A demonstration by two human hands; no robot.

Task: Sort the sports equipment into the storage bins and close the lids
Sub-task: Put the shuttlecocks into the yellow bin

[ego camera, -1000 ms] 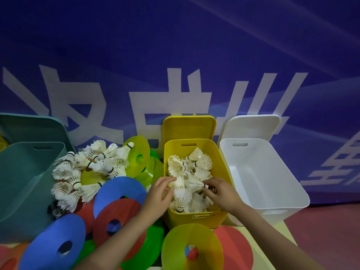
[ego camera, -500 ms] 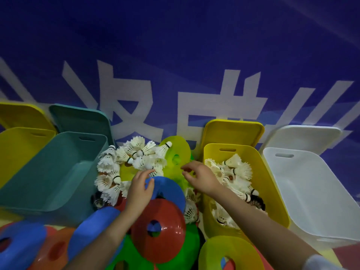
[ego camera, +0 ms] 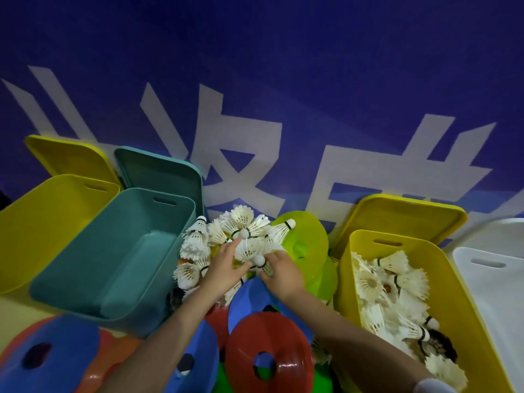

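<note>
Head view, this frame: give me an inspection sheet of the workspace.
Surface: pale yellow table, mostly covered.
Job's things: loose shuttlecocks piled between teal bin and right yellow bin, which holds shuttlecocks; left yellow bin, white bin; all lids up; disc cones.
Clutter: nothing seen.
Grippers: left hand and right hand grip shuttlecocks at the pile.
Cables: nothing seen.
Surroundings: blue banner.
</note>
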